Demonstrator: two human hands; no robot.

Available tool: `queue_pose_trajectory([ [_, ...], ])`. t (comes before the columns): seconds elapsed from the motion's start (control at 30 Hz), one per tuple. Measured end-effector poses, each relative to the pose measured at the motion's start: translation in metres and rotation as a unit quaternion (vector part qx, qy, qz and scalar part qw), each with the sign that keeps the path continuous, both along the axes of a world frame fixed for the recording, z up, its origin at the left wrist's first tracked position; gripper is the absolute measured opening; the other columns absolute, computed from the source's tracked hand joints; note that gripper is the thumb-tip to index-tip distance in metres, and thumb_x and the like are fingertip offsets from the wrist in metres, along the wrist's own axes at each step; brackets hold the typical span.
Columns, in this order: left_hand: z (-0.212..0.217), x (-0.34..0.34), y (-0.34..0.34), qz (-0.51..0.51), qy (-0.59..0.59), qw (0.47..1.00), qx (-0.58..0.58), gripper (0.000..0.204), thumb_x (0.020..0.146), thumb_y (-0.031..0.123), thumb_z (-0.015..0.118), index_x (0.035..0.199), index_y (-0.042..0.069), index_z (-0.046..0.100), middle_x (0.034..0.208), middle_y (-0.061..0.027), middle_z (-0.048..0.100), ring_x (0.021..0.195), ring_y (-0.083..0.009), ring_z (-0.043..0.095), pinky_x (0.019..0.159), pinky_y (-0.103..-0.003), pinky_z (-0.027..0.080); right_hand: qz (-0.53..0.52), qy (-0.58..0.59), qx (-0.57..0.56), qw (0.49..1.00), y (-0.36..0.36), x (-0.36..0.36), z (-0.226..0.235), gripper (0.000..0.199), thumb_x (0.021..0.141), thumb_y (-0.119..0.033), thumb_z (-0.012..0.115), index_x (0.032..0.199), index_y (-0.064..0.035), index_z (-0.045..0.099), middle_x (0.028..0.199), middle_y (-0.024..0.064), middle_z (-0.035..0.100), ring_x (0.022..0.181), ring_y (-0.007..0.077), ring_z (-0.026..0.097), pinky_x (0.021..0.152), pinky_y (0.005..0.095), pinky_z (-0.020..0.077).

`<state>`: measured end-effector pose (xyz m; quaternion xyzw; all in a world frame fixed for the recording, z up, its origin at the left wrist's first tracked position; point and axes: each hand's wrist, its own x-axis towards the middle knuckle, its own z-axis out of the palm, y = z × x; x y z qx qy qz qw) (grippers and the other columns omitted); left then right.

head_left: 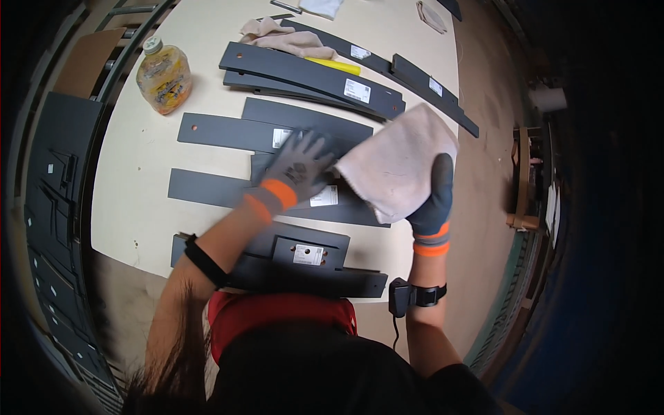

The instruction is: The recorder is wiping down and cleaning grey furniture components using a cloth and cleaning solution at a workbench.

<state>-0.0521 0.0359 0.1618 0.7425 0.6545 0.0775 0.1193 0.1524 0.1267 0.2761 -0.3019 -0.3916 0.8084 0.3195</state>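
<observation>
My left hand (301, 164), in a grey glove with an orange cuff, has its fingers stretched out over the dark grey boards at the middle of the table. It lies on or just above a board (225, 133) with a white label; motion smears it slightly. My right hand (434, 200), gloved alike, is closed on the edge of a pale pinkish cloth (401, 162). The cloth hangs spread out over the right ends of the boards. Below my left hand, another long labelled board (207, 185) lies across the table.
Stacked dark boards (304, 75) lie farther back, beside a crumpled cloth (290, 40) and a yellow tool (334, 66). A bottle (164, 77) stands at the far left. More boards (311, 277) lie along the near edge, and dark panels (52, 173) stand left of the table (121, 207).
</observation>
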Motion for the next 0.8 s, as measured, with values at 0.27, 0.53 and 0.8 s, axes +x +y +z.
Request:
queue_pose_trajectory([
  [0.27, -0.019, -0.043, -0.019, -0.062, 0.071, 0.995, 0.025, 0.056, 0.094, 0.046, 0.051, 0.143, 0.020, 0.046, 0.153, -0.0128, 0.035, 0.145, -0.0322, 0.025, 0.119, -0.048, 0.016, 0.051, -0.483, 0.446, 0.752, -0.035, 0.106, -0.106, 0.061, 0.098, -0.035, 0.051, 0.144, 0.0002, 0.032, 0.135, 0.0253, 0.050, 0.120, 0.0406, 0.053, 0.098, 0.0401, 0.0438],
  [0.53, -0.027, -0.045, -0.021, -0.059, 0.071, 0.995, 0.036, 0.057, 0.096, 0.045, 0.048, 0.147, 0.020, 0.040, 0.155, -0.0108, 0.033, 0.145, -0.0309, 0.024, 0.119, -0.048, 0.015, 0.286, -0.490, 0.444, 0.694, -0.098, 0.017, -0.087, 0.071, 0.092, -0.036, 0.058, 0.147, -0.0017, 0.030, 0.150, 0.0234, 0.032, 0.141, 0.0403, 0.028, 0.115, 0.0476, 0.0281],
  [0.8, -0.033, -0.042, -0.014, -0.061, 0.078, 0.994, 0.039, 0.051, 0.094, 0.044, 0.052, 0.139, 0.020, 0.049, 0.155, -0.0092, 0.033, 0.144, -0.0308, 0.025, 0.119, -0.049, 0.016, 0.405, -0.351, 0.634, 0.558, -0.141, -0.083, -0.106, 0.066, 0.093, -0.047, 0.051, 0.144, -0.0065, 0.041, 0.151, 0.0127, 0.037, 0.144, 0.0303, 0.025, 0.120, 0.0466, 0.0099],
])
